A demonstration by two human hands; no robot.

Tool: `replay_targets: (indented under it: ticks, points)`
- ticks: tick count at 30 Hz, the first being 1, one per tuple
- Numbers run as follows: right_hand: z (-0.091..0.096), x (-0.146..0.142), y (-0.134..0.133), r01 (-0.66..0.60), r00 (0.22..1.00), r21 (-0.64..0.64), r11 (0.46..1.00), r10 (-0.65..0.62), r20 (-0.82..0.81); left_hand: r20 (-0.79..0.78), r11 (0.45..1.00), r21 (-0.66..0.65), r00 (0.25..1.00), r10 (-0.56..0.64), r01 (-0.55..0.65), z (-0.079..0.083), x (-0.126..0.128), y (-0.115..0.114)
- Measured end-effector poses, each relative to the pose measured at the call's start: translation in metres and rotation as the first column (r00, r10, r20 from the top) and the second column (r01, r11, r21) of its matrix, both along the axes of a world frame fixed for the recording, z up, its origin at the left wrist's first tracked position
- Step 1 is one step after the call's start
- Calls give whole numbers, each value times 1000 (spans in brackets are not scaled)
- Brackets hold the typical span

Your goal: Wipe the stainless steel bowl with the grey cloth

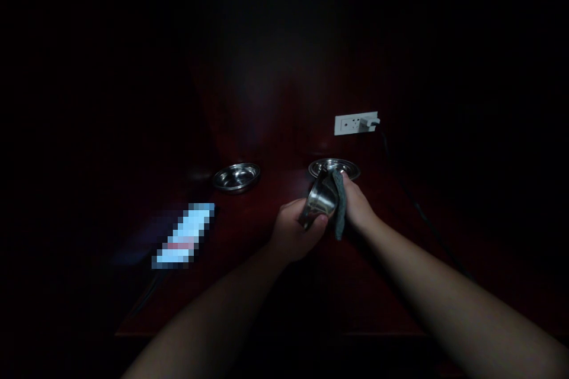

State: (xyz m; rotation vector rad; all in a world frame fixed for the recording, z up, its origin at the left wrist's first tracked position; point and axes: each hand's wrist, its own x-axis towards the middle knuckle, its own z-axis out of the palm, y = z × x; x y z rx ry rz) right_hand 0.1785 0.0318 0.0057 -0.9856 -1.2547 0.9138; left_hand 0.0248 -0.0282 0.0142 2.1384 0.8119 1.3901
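Observation:
My left hand [296,231] is closed on the rim of a shiny metal bowl [319,198], which is tilted on its side above the table. On the bowl's right side, my right hand [357,204] presses a grey-green cloth [339,207] against its outer surface. The fingers of that hand are partly hidden behind the cloth and bowl. Just beyond both hands, a round metal dish [351,167] lies on the table, partly covered by the bowl.
A second metal dish [237,177] sits to the left. Nearer on the left lies a lit, pixelated screen [184,237] with a cable by it. A white wall socket [349,123] holds a plug, its dark cable running down the right. The dark red table [240,219] is dimly lit.

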Motion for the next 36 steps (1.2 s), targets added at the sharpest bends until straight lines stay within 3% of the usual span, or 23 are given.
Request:
replay_targets:
  ticks: [14, 21, 36]
  points:
    - [0, 1, -1, 5, 1000, 35, 999, -6, 24, -18, 999, 23, 999, 26, -26, 1, 0, -2]
    - [-5, 0, 2, 46, 999, -46, 998, -47, -24, 18, 999, 30, 999, 26, -26, 0, 1, -2]
    - [-16, 0, 12, -72, 992, -63, 995, 65, -109, 33, 998, 35, 998, 46, -47, 0, -2, 0]
